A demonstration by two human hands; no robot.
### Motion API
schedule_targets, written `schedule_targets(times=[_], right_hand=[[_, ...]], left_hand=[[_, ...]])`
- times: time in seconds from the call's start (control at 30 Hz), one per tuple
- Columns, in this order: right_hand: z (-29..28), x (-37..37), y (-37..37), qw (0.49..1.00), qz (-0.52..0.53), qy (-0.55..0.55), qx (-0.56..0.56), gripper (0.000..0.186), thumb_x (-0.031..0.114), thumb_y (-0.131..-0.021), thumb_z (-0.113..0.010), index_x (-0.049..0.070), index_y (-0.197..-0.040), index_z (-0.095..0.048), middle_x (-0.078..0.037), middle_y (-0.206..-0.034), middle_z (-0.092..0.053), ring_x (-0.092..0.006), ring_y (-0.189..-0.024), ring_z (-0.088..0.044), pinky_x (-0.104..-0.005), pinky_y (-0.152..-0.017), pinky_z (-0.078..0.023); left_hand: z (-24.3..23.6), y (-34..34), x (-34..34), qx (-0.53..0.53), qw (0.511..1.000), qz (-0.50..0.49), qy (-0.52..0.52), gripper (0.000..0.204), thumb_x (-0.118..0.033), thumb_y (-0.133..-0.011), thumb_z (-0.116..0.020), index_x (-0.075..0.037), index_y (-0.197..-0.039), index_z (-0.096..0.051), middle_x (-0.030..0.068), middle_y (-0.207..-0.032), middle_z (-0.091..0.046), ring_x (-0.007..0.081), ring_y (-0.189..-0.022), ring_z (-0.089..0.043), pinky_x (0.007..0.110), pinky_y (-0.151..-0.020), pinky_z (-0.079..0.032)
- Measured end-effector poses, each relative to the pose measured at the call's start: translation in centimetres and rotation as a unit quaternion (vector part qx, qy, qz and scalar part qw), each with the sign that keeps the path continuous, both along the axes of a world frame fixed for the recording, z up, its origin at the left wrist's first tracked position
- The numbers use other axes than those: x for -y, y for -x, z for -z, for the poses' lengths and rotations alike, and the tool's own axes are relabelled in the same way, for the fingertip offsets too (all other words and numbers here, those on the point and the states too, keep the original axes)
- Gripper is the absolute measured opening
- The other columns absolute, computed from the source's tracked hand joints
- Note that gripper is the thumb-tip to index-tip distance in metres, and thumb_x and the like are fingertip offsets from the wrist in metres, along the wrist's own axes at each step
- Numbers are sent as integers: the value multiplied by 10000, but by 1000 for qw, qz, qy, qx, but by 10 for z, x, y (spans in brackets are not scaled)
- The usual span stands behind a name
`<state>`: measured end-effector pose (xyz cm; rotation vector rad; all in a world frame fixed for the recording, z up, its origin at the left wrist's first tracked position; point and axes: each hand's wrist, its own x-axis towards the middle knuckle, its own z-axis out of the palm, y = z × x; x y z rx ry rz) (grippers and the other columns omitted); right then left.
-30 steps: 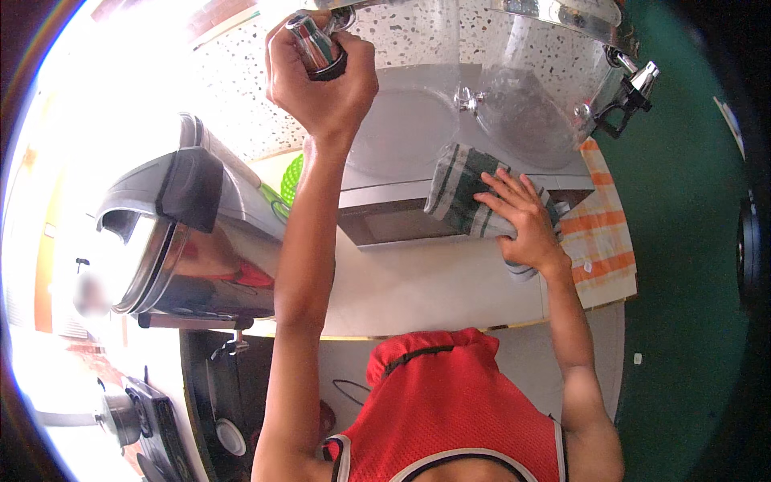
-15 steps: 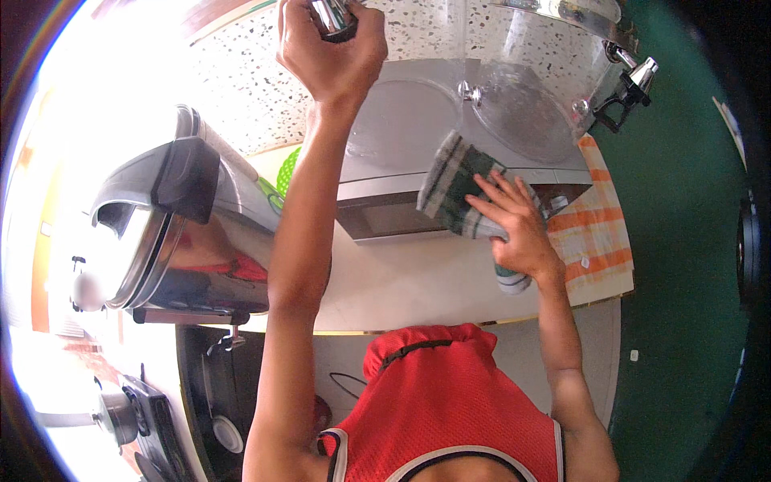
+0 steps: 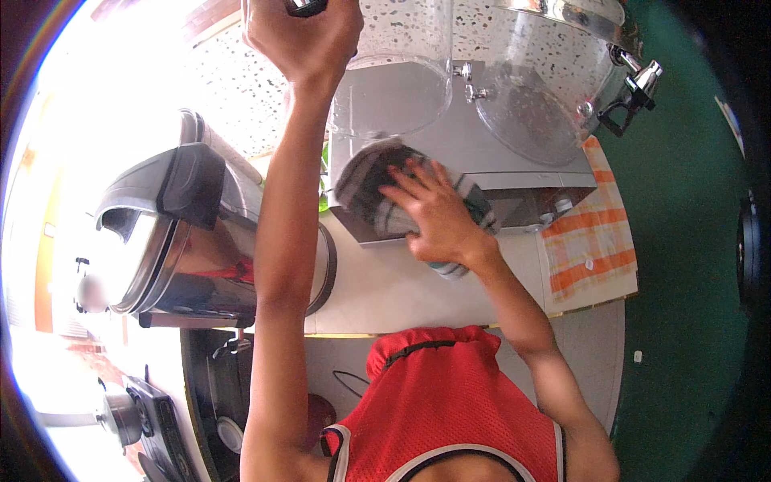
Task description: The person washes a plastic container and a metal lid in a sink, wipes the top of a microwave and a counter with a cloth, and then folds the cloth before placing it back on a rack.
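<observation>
At the top edge my left hand is closed around a chrome and black fitting, mostly cut off by the frame. Right beside that hand stands a clear drink dispenser on a grey microwave. My right hand holds a dark green and grey plaid cloth, its fingers spread over the fabric. The cloth is at the microwave's front top edge, partly hiding the door. A second clear dispenser, with a chrome and black tap, stands on the microwave's right.
A large steel pot with a black-handled lid is on the left. An orange and white checked cloth lies on the counter at right. A dark green wall rises beyond it. A pan is at lower left.
My right hand and the plaid cloth have moved left across the microwave's front. My left hand has shifted left and up, and the left dispenser has moved left and back.
</observation>
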<state>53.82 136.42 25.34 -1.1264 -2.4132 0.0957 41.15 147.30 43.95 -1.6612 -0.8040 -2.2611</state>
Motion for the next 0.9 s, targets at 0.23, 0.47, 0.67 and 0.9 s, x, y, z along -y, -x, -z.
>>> schedule_targets(times=[0.23, 0.47, 0.67, 0.9], right_hand=[[8, 10, 25, 970, -232, 53, -38, 524, 77, -612, -574, 140, -1122, -674, -84, -1286, -591, -228, -1271, -490, -506, -1128, -267], [40, 49, -50, 899, -185, 282, -278, 566, 3, -523, -485, 18, -1048, -694, -165, -1123, -666, -292, -1107, -617, -375, -1009, -448], [74, 110, -115, 885, 28, 285, -368, 551, -10, -520, -438, -48, -1011, -685, -172, -1122, -670, -285, -1111, -616, -346, -1016, -432], [94, 166, -145, 839, 180, 286, -427, 545, 45, -544, -452, -83, -1027, -671, -189, -1116, -670, -278, -1120, -609, -331, -1027, -407]], left_hand=[[17, 0, 6, 29, 998, -5, 57, 177, -40, -799, -581, -27, -974, -557, 94, -801, -584, 140, -699, -526, 277, -643, -471], [54, 12, -9, -25, 994, -58, -85, 131, -52, -743, -674, -51, -859, -613, -4, -698, -570, 42, -580, -504, 195, -571, -432], [56, 2, 1, -40, 992, -57, -101, 182, -68, -711, -680, -38, -876, -609, 33, -752, -578, 88, -638, -529, 241, -649, -450], [49, 4, 12, -86, 990, -59, -92, 263, -85, -694, -704, -18, -932, -613, 88, -891, -583, 115, -697, -559, 242, -635, -468]])
